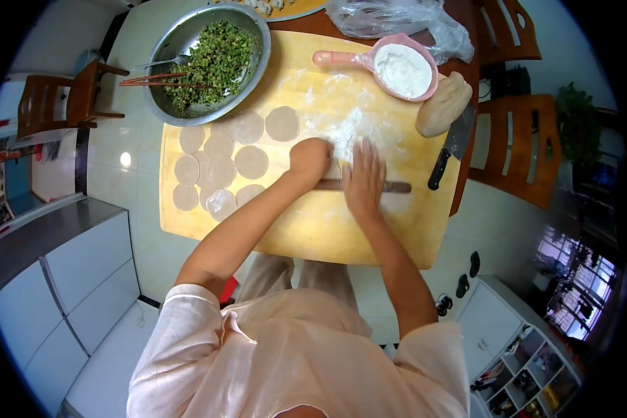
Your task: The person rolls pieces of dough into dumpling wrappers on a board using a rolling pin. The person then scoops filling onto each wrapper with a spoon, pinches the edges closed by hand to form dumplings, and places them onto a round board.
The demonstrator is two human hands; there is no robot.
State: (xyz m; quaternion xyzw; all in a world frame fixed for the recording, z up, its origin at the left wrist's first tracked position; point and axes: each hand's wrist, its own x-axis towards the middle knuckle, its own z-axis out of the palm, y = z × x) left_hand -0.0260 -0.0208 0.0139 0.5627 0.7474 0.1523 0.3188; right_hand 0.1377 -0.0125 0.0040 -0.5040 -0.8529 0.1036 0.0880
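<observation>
My left hand (310,159) is closed in a pinch at the middle of the board, on the edge of a small dough wrapper (335,168); most of the wrapper is hidden. My right hand (364,177) lies flat with fingers stretched, its palm over a brown rolling pin (398,187). The pin runs sideways under my left wrist and right palm. White flour (352,125) is scattered just beyond both hands. Several round, thin dough wrappers (251,162) lie to the left, some overlapping.
The wooden board (313,240) carries a metal bowl (259,63) of chopped green filling with chopsticks (136,81) and a spoon. At right are a pink scoop (432,80) of flour, a dough lump (444,104) and a black-handled knife (439,169). A plastic bag (397,19) lies behind.
</observation>
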